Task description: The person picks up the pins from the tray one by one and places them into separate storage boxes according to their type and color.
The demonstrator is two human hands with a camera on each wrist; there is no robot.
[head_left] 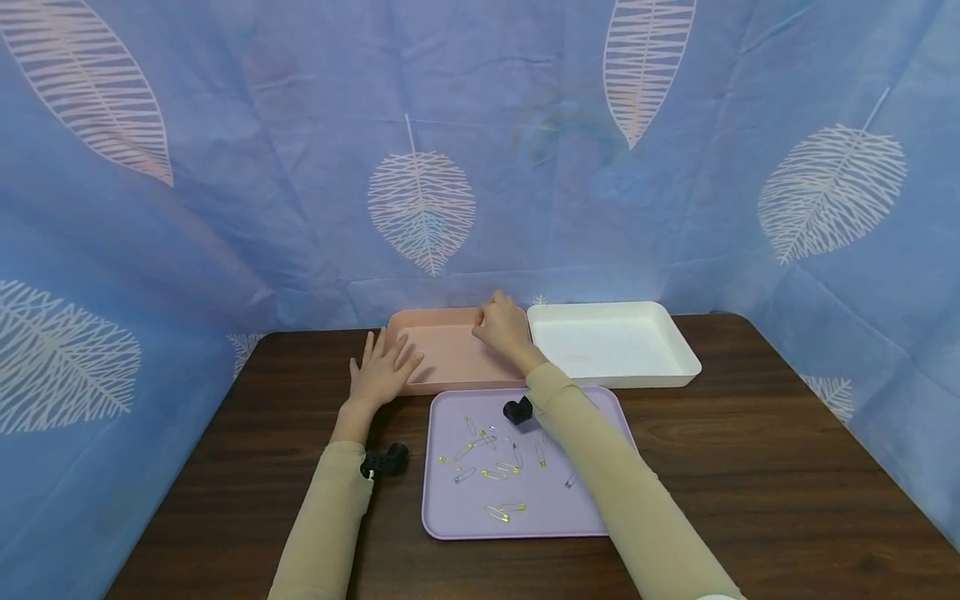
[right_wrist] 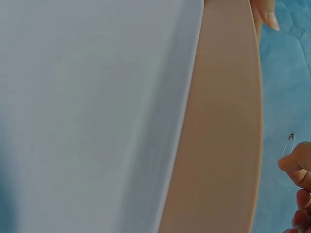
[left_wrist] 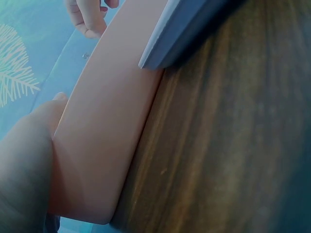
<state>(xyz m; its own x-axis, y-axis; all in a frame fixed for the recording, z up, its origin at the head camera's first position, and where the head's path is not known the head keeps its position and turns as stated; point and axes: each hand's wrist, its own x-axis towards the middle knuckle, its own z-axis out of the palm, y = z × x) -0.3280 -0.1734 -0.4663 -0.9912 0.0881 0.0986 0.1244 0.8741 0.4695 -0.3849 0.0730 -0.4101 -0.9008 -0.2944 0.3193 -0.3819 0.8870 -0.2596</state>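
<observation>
Blue cloth (head_left: 517, 208) (white leaf prints (head_left: 422, 204)) behind dark table (head_left: 750, 467).

You can read no text, label, brand, number or sign in any of your three views, from twelve o'clock round through six and back.

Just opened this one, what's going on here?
A person's right hand is pinching a safety pin above the pink tray. The left hand is at that tray's left end, fingers spread. Nearer the person, a lilac tray holds more scattered safety pins, some yellow, some silver. A white tray sits to the right of the pink one.
</observation>
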